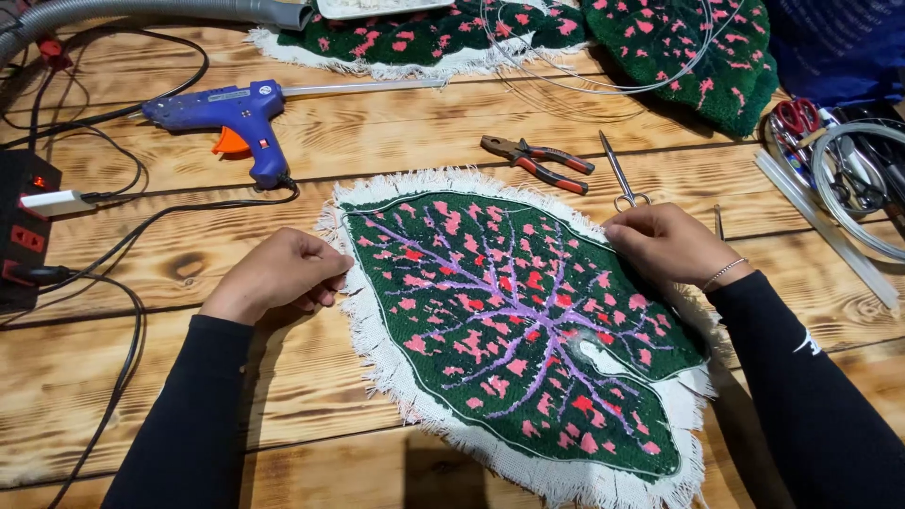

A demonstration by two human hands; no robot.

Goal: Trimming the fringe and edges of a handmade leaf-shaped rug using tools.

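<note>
Leaf-shaped tufted rug piece [528, 330], dark green with pink flecks and purple veins and edged in frayed white backing cloth, flat on the pale, burnt-grain wooden plank bench [311, 377], pointed tip towards the lower right. Left hand [283, 273] at the piece's left rim, fingers curled and closed, tips pinching or pressing the white fringe there. Right hand [665, 243] on the upper right rim, fingers bent and pressed together on the edge, thin silver bracelet at the wrist; whether cloth actually gripped between the fingers, impossible to tell. Both forearms in black sleeves. Just behind the right hand, small steel scissors [622, 174], points away from the body. Beside them to the left, red-and-black-handled pliers [537, 162], well clear of the piece. Farther left, blue hot-glue gun with orange trigger [236, 118], on its side, clear glue stick jutting from its back, black cord trailing off towards a black power strip with red switches [24, 231] at the left edge. Along the far edge of the bench, two more green-and-pink tufted leaf pieces [679, 47], loops of thin wire over them. At the right edge, clear glue sticks [830, 231] and a coil of clear tubing [853, 203] among other tools.
</note>
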